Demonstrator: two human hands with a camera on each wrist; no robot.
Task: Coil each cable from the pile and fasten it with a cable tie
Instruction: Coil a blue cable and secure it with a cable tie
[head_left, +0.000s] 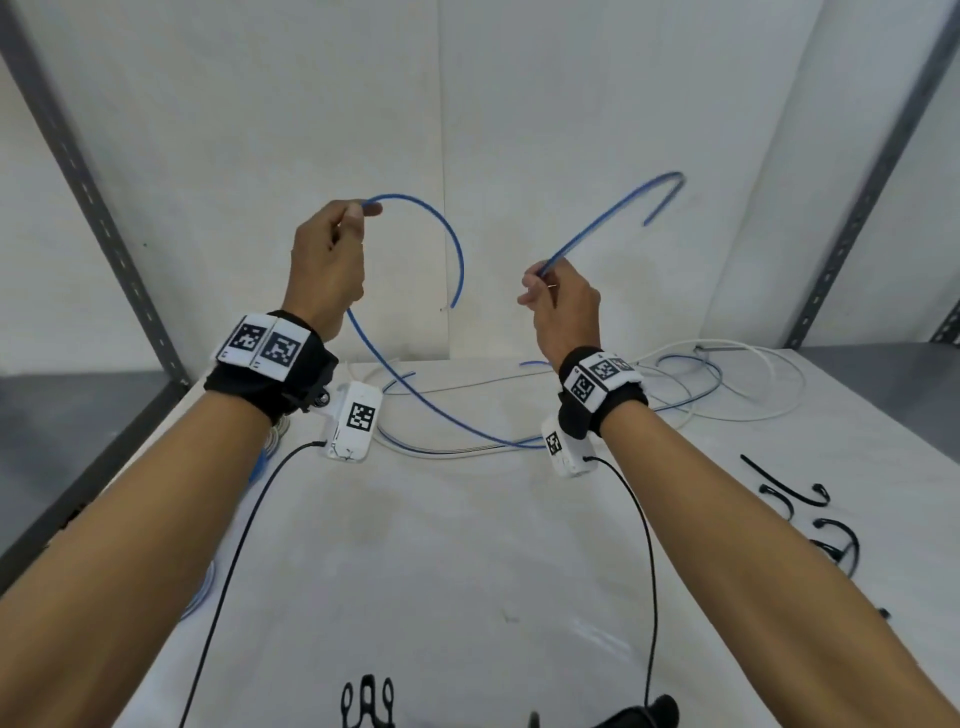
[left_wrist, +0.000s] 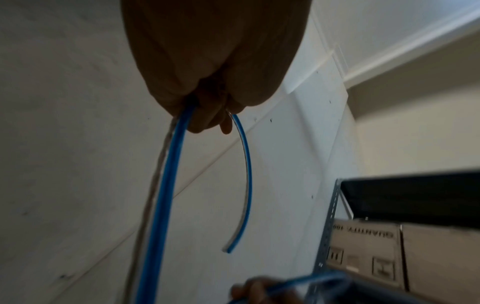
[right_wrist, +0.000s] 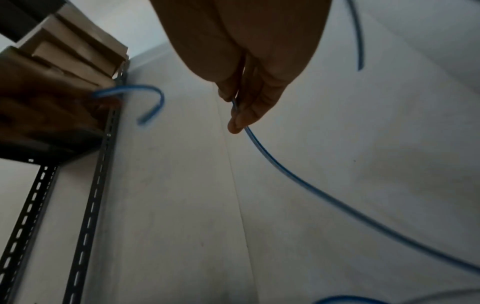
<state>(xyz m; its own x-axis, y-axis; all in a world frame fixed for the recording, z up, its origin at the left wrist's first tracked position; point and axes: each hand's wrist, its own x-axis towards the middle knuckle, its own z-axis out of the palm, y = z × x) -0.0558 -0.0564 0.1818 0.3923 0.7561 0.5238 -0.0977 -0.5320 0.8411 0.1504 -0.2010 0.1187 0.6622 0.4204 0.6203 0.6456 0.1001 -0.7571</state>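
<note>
Left hand pinches blue cable near one end; right hand pinches same cable near other end, both raised above table. No loop formed yet. White and blue cables remain piled behind; black cable ties lie unused at right.

right hand | pinches blue cable | metal rack left
</note>
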